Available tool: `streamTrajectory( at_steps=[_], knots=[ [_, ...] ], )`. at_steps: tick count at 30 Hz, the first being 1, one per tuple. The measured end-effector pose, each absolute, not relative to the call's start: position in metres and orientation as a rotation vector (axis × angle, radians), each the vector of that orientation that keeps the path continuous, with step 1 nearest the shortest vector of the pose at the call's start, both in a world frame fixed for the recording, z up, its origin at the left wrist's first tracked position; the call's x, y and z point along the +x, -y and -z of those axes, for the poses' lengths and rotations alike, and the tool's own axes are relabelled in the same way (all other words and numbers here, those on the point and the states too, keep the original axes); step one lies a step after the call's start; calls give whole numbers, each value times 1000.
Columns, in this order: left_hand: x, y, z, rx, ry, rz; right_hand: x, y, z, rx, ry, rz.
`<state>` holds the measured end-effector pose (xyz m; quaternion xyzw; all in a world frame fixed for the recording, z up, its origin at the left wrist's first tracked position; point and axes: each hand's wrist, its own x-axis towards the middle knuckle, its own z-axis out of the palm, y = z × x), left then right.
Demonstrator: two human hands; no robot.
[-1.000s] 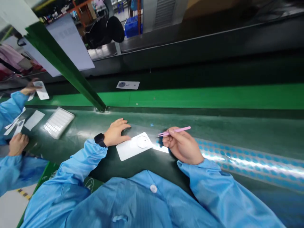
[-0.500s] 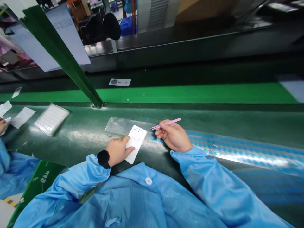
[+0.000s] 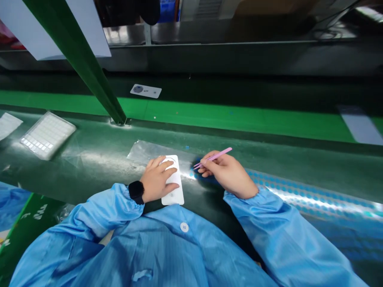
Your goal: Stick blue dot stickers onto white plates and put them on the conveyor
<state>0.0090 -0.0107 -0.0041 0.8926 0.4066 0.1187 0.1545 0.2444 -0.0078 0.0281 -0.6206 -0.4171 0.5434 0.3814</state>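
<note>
While it lies flat on the dark green bench (image 3: pixel 89 159), the white plate (image 3: pixel 173 187) runs its long axis from 12 o'clock to 6 o'clock, the end with a raised ring pointing to 12, away from the person. It sits just below the middle of the view, close to the person's chest. The left hand (image 3: pixel 155 181) rests on top of it from 9 o'clock, fingers (image 3: pixel 166 165) spread apart and pressed flat over the ringed end; the plate's near end shows bare below the palm. A black watch (image 3: pixel 137 191) sits on that wrist. Under the plate's far end lies a clear film sheet (image 3: pixel 143 151), reaching toward 10 o'clock. At 3 o'clock, just beside the plate but not touching it, the right hand (image 3: pixel 229 175) has its fingers pinched together on pink tweezers (image 3: pixel 213 157), tips aimed at the plate. Behind that hand a strip of blue dot stickers (image 3: pixel 299 195) stretches toward 4 o'clock. Farther off, a white gridded tray (image 3: pixel 48 134) lies at 10 o'clock, and a small white card (image 3: pixel 145 91) at 12 o'clock on the bright green belt (image 3: pixel 239 119).
</note>
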Motion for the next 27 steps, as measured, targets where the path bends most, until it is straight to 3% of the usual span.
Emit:
streamTrajectory(
  at_steps=[19, 27],
  knots=[
    [8, 11, 9, 2567, -1009, -397, 246, 0, -14, -1656, 842, -1432],
    [5, 12, 7, 2518, -1073, -400, 249, 4, -23, -1499, 815, -1527]
  ],
)
